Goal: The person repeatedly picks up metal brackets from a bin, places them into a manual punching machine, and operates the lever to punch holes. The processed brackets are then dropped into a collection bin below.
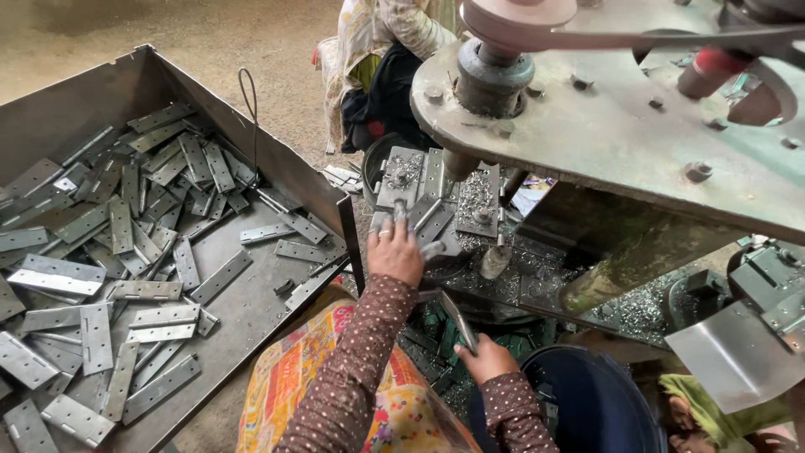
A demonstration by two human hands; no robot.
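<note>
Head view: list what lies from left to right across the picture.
Metal tray heaped with hinge plates → left hand on the machine's work plate → right hand holding a metal strip → dark blue bucket → bent metal sheet.

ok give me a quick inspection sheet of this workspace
surface: press bed strewn with metal chips
job's things: flat metal strip in the right hand; left hand rests on a piece at the die fixture
clutter: metal tray heaped with hinge plates; dark bucket below
hands: right closed on the strip; left lies flat on the work, grip unclear
cables: wire loop at the tray's rim
surroundings: press frame overhead; another person seated behind; dirt floor
</note>
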